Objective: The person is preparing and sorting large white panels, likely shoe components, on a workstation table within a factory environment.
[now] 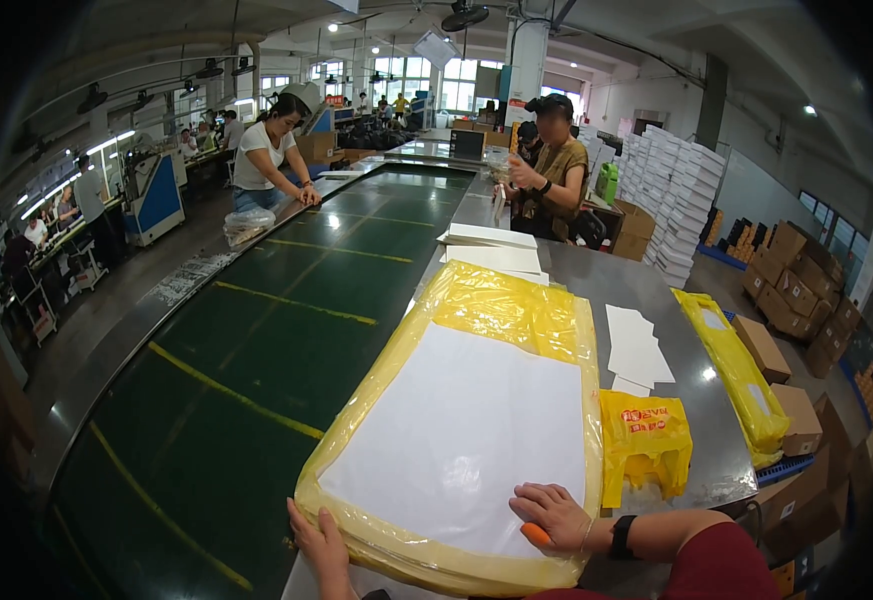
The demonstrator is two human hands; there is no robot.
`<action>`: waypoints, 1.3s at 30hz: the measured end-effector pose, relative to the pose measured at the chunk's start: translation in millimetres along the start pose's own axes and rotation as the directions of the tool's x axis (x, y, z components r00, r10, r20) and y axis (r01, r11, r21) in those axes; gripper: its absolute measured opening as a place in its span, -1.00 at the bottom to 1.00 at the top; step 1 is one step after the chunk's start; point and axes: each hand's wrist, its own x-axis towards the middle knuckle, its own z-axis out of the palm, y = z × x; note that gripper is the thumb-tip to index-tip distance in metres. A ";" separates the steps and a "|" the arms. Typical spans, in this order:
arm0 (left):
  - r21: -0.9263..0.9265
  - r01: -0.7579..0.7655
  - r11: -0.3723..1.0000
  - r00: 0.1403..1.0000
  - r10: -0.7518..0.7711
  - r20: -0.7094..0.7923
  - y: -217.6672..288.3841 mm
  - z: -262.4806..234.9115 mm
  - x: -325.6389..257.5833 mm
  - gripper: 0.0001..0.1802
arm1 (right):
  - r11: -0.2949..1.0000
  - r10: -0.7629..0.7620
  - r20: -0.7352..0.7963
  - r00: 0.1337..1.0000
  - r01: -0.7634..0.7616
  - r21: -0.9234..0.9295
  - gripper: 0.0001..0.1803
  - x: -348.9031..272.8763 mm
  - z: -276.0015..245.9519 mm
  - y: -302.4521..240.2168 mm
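A large flat stack of white sheets (461,430) lies in front of me, inside a clear yellow plastic bag (516,310). My left hand (318,548) grips the bag's near left corner, with the thumb apart from the fingers. On the lower right of the white surface rests my right hand (554,515), with an orange, rounded handle-like object (535,534) tucked under its palm. The rest of that object is hidden by the hand. Just right of the package is a yellow carrier bag (644,440) with red print.
A green conveyor belt (246,370) runs along the left. White paper sheets (636,345) and a paper stack (491,250) lie on the metal table. Two people stand farther along the belt. Cardboard boxes (801,415) and a long yellow package (731,370) are at right.
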 end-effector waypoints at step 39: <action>0.016 0.016 1.000 1.000 -0.016 0.008 1.1 -0.9 0.1 -0.32 | 1.000 -0.003 -0.017 1.000 0.003 -0.012 -0.47 0.6 -0.8 -1.4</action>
